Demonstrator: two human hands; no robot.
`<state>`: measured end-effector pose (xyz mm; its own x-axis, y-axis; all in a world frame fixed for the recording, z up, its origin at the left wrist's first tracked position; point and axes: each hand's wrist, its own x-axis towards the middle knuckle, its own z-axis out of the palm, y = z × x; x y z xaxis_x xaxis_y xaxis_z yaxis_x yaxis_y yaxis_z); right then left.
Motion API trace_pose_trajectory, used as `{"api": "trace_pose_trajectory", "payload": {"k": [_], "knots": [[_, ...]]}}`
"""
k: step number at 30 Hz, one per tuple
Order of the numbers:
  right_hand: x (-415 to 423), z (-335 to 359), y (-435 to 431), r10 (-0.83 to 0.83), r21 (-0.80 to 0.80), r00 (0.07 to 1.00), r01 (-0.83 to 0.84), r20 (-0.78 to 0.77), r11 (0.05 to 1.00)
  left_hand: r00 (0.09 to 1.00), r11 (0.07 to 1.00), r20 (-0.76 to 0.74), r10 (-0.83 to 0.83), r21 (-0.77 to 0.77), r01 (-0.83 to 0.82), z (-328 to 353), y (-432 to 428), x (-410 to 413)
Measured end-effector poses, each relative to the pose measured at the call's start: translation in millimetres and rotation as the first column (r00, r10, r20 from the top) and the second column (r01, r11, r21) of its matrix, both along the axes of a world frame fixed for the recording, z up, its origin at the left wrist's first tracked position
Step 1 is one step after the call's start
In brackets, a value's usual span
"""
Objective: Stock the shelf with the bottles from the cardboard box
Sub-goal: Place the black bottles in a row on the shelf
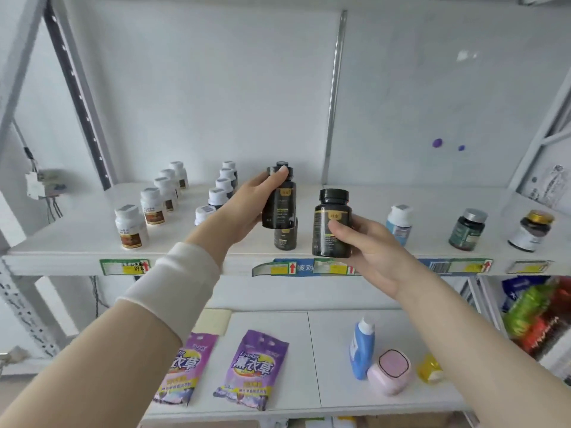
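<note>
Two rows of white bottles [153, 206] flank left hand [247, 202].

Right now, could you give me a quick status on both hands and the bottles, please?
Left hand grips black bottle above its row. Right hand grips second black bottle at shelf edge. One black bottle standing below the left's.

The upper shelf [77, 239] is crowded toward its left end: two rows of white-capped bottles [131, 227] run from the front edge to the back wall. At the middle a small black bottle [285, 237] stands near the front edge. A bare stretch lies between it and the blue-labelled bottle [399, 223]; gaps also separate that from the green bottle [468, 229] and the gold-capped bottle [530, 230] toward the right end.
</note>
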<state>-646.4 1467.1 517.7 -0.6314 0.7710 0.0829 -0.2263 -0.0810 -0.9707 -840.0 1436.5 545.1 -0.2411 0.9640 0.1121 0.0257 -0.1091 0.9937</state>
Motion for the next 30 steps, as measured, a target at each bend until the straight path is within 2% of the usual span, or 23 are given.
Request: {"api": "trace_pose_trajectory", "payload": {"k": [6, 9, 13, 16, 20, 24, 30], "knots": [[-35.7, 19.9, 58.3, -0.055, 0.153, 0.99, 0.034, 0.13, 0.988, 0.973, 1.0, -0.228, -0.014, 0.012, 0.017, 19.4, 63.0, -37.5], [-61.5, 28.0, 93.5, -0.069, 0.183, 0.987, 0.042, 0.145, 0.982, 0.928, 1.0, -0.372, -0.01, -0.009, 0.007, 23.7, 100.7, -66.4], [-92.5, 27.3, 138.6, -0.152, 0.283, 0.952, 0.073, 0.267, 0.956, 0.86, 0.998, -0.51, -0.028, -0.063, -0.004, 17.9, 153.3, -101.9], [-109.2, 19.6, 165.8, -0.179, 0.377, 0.888, 0.007, 0.424, 0.926, 0.844, 0.987, -0.526, -0.109, -0.155, 0.031, 10.2, 186.3, -118.4], [-128.2, 6.2, 194.0, -0.187, 0.375, 0.778, -0.066, 0.599, 0.925, 0.812, 0.971, -0.564, -0.152, -0.24, 0.014, -2.8, 221.0, -130.4], [-145.0, -4.3, 211.4, -0.184, 0.383, 0.706, -0.132, 0.684, 0.914, 0.743, 0.95, -0.636, -0.207, -0.313, -0.004, -19.4, 245.2, -133.5], [-150.0, -17.8, 222.1, -0.167, 0.394, 0.602, -0.267, 0.781, 0.88, 0.697, 0.921, -0.648, -0.307, -0.387, 0.045, -35.8, 259.1, -133.6]]}}
